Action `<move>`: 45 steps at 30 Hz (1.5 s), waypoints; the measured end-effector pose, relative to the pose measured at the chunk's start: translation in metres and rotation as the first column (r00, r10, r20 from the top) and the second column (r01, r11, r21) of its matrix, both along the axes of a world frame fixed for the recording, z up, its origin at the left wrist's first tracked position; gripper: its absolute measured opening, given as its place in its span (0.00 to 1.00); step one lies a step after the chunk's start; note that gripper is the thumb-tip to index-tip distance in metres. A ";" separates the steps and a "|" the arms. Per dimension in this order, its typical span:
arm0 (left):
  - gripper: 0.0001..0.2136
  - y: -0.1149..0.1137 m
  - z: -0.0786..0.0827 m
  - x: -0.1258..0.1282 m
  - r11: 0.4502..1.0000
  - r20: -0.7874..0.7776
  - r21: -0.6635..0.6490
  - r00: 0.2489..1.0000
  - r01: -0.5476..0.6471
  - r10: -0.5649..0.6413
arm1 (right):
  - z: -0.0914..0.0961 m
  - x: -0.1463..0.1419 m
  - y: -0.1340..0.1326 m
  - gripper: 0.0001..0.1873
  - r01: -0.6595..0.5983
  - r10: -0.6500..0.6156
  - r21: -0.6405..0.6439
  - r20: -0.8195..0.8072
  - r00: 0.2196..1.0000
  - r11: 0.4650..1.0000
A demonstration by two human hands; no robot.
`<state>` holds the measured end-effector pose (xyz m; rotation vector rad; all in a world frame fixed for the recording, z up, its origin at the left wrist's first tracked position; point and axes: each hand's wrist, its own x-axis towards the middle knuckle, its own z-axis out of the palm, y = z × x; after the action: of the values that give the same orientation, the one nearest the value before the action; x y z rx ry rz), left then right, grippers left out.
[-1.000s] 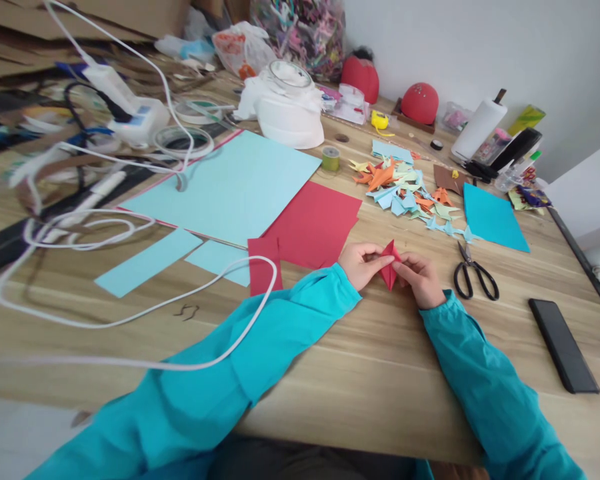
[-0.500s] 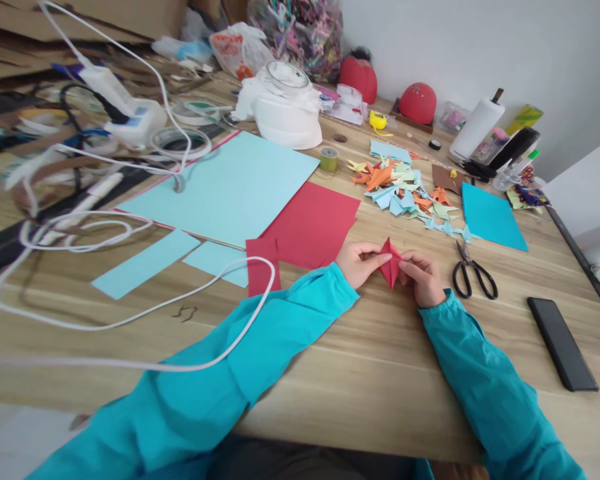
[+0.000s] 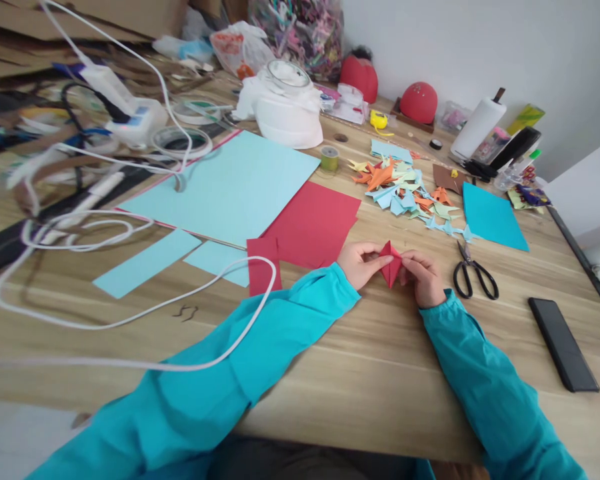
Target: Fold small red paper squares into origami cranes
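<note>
A small piece of folded red paper [image 3: 391,270], diamond-shaped with a crease down its middle, is held between my two hands just above the table. My left hand [image 3: 361,264] pinches its left side, thumb on top. On the opposite side my right hand [image 3: 423,275] grips the edge between thumb and fingers; some fingertips are hidden behind the paper. Red sheets [image 3: 315,223] lie to the left, beside a large light blue sheet [image 3: 230,187]. Beyond my hands is a pile of folded paper cranes [image 3: 403,190] in orange, blue, green and yellow.
Black-handled scissors [image 3: 473,275] and a dark phone [image 3: 563,343] lie to the right. A white cable [image 3: 220,353] loops over the left side and across my left sleeve. A blue sheet [image 3: 495,217] and a thread spool [image 3: 329,159] lie farther back.
Almost nothing differs. The folded red paper has tilted slightly in my fingers, its top point sitting a little lower; both hands keep their hold.
</note>
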<state>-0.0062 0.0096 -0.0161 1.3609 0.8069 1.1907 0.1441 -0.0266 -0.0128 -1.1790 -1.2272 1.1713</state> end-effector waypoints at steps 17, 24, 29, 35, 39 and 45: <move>0.06 -0.001 0.002 -0.006 0.988 -0.109 0.151 0.994 0.030 -0.013 | 0.002 -0.003 0.000 0.09 0.017 -0.017 -0.015 -0.005 1.000 1.000; 0.10 0.000 0.002 -0.011 0.876 -0.176 0.482 0.983 0.037 0.055 | 0.005 -0.005 -0.001 0.10 -0.024 0.023 0.007 0.083 0.996 1.000; 0.07 -0.001 0.005 -0.010 0.842 -0.152 0.538 0.987 0.039 0.052 | 0.007 -0.006 -0.001 0.14 -0.018 0.018 0.041 0.001 1.000 0.999; 0.05 -0.003 0.007 -0.010 0.840 -0.139 0.543 0.986 0.002 0.087 | 0.006 -0.004 -0.002 0.10 -0.069 0.069 0.009 0.000 0.998 0.998; 0.05 -0.002 0.007 -0.011 0.827 -0.157 0.563 0.980 -0.010 0.119 | 0.003 -0.004 0.000 0.08 -0.049 0.049 0.005 0.043 0.998 0.999; 0.07 0.000 0.008 -0.016 0.738 -0.226 0.672 0.966 0.062 0.125 | 0.005 -0.006 -0.001 0.08 -0.050 0.056 -0.056 0.103 0.993 0.997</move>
<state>-0.0218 0.0095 -0.0082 2.1496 0.5816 1.4259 0.1383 -0.0275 -0.0076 -1.2678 -1.3206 1.2003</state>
